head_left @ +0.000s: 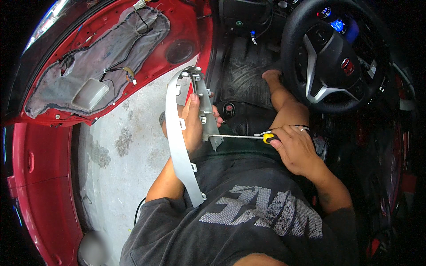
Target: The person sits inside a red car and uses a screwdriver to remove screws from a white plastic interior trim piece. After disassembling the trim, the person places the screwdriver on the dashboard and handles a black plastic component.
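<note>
My left hand [192,119] is closed around a curved, silver-grey plastic trim piece [178,148], which stands on end over my lap. Small clip tabs line its inner edge, and a shorter inner section faces right. In my right hand [296,150] is a screwdriver [239,137] with a yellow and black handle, its long shaft pointing left. The tip meets the lower part of the trim's inner section; whether it sits in a screw is too small to tell. A thin metallic strip [262,132] shows beside the right fingers, partly hidden.
At left a red car door [186,26] stands open, its inside bare with a grey sheet and loose wire connectors [133,80]. Concrete ground [120,177] lies below. The steering wheel [290,53] is at upper right, above a black floor mat [246,57].
</note>
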Demonstrator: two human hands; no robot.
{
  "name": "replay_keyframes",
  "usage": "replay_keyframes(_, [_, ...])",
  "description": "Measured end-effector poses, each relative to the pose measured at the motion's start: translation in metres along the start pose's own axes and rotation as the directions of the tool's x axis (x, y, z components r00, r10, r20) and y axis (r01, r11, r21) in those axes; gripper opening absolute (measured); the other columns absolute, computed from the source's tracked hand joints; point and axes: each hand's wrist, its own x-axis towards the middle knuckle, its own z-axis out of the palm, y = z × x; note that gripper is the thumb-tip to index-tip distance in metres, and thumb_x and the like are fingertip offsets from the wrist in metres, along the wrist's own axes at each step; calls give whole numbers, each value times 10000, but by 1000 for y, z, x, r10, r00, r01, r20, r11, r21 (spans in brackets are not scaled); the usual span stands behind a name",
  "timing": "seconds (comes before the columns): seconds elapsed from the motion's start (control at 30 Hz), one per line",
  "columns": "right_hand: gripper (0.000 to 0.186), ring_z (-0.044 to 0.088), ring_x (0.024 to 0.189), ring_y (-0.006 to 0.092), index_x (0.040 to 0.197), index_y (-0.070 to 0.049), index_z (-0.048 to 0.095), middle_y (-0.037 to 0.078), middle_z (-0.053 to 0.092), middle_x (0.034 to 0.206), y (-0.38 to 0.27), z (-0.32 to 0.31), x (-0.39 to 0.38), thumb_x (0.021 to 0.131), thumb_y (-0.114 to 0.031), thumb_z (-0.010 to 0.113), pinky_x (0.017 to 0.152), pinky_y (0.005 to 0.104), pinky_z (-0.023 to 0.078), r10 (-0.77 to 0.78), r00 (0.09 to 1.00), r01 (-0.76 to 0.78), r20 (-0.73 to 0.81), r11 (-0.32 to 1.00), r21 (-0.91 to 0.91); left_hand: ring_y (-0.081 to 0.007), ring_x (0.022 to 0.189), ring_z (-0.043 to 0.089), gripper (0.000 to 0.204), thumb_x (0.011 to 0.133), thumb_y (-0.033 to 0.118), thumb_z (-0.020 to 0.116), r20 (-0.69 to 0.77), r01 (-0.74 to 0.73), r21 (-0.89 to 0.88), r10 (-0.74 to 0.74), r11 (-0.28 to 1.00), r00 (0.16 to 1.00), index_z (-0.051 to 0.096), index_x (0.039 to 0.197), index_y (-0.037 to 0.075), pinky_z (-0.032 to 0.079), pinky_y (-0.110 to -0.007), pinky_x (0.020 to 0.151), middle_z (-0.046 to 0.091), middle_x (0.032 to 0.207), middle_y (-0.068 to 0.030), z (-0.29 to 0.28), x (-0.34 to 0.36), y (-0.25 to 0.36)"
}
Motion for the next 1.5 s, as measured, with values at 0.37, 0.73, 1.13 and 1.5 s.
replay_keyframes(0.37, [440,720,942,416,1230,-72,641,121,669,1058,5,-13,9,949,-376,790,778,520,540,-118,989,108,-84,988,-114,-249,733,723,791,1130,691,313,12,19,-90,-18,996,1000,577,1381,-11,618,-372,675,665,876,-114,2,3,4])
replay_keyframes(0.73, [417,700,938,399,1205,-80,646,110,641,1007,6,-20,11,931,-354,800,794,519,527,-6,999,1,32,990,139,-259,722,716,770,1136,673,329,-7,9,-129,-10,992,1000,560,1378,-21,611,-377,667,647,861,-120,2,8,4])
replay_keyframes(1.13, [355,689,1030,380,1110,-65,686,110,644,1057,4,-29,19,936,-355,793,855,504,534,41,983,-74,178,981,178,-253,721,721,760,1138,674,312,-37,17,-126,-22,992,999,576,1362,-3,626,-382,653,652,856,-113,-3,14,0])
replay_keyframes(1.5, [386,697,939,402,1158,-72,676,142,661,1012,6,-20,18,924,-348,809,815,521,536,-52,999,52,-6,984,172,-253,725,721,761,1139,671,309,-34,37,-159,-43,987,999,567,1392,1,630,-385,661,652,868,-112,-5,15,-1])
